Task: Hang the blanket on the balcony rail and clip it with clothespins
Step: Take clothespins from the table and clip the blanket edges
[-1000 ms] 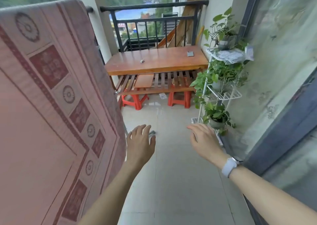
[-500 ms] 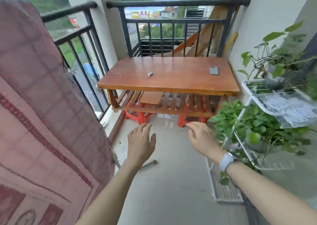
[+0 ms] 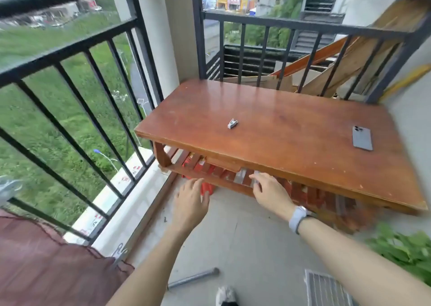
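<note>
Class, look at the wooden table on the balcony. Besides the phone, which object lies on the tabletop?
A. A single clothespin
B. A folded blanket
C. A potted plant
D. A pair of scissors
A: a single small grey clothespin lies near the middle of the wooden table, apart from the phone at its right end; nothing else rests on top.
</note>
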`<act>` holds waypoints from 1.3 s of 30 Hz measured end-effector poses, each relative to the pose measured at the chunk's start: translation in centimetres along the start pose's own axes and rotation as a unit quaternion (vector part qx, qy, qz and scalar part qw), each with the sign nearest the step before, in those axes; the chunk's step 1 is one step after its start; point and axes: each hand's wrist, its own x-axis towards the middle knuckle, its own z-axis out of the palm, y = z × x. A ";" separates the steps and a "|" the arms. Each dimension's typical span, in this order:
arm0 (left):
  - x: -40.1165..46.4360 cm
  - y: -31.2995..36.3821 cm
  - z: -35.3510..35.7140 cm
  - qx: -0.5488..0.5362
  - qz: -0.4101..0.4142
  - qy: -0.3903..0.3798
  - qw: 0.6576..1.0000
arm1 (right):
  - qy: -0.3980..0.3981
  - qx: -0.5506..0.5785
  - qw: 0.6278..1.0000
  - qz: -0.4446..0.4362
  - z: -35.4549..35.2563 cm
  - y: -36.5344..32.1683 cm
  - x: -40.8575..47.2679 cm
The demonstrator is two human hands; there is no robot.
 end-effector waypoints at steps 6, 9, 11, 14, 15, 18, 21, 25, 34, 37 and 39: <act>12.0 -1.3 3.3 0.012 -0.040 -0.041 0.998 | -0.053 -0.008 0.998 -0.019 1.2 2.3 13.6; 17.0 -2.0 6.3 0.028 -0.067 -0.075 0.994 | -0.096 -0.051 0.994 -0.025 2.4 3.9 21.3; 20.3 -2.3 8.5 0.029 -0.089 -0.083 0.992 | -0.131 -0.084 0.987 -0.027 3.3 5.2 26.7; 25.3 -2.5 11.4 0.023 -0.133 -0.097 0.986 | -0.177 -0.103 0.978 -0.045 4.7 7.0 34.1; 26.8 -2.6 12.3 0.023 -0.150 -0.106 0.983 | -0.192 -0.107 0.974 -0.054 5.2 7.4 36.4; 30.6 -3.3 14.3 0.049 -0.183 -0.133 0.973 | -0.214 -0.191 0.952 -0.107 6.7 8.5 42.3; 33.2 -4.4 15.8 0.075 -0.195 -0.180 0.961 | -0.223 -0.288 0.913 -0.187 7.6 9.7 46.8; 34.0 -5.0 17.4 0.089 -0.210 -0.201 0.953 | -0.271 -0.295 0.896 -0.191 8.6 10.9 50.1; 31.5 -6.3 14.5 0.016 -0.318 -0.135 0.938 | -0.218 -0.192 0.907 -0.305 10.5 3.9 47.9; 27.0 -7.3 11.6 0.012 -0.388 -0.070 0.919 | -0.253 -0.114 0.898 -0.343 11.2 -0.9 43.9; 22.5 -7.7 9.4 0.010 -0.435 -0.009 0.900 | -0.273 -0.073 0.882 -0.378 11.6 -3.9 40.2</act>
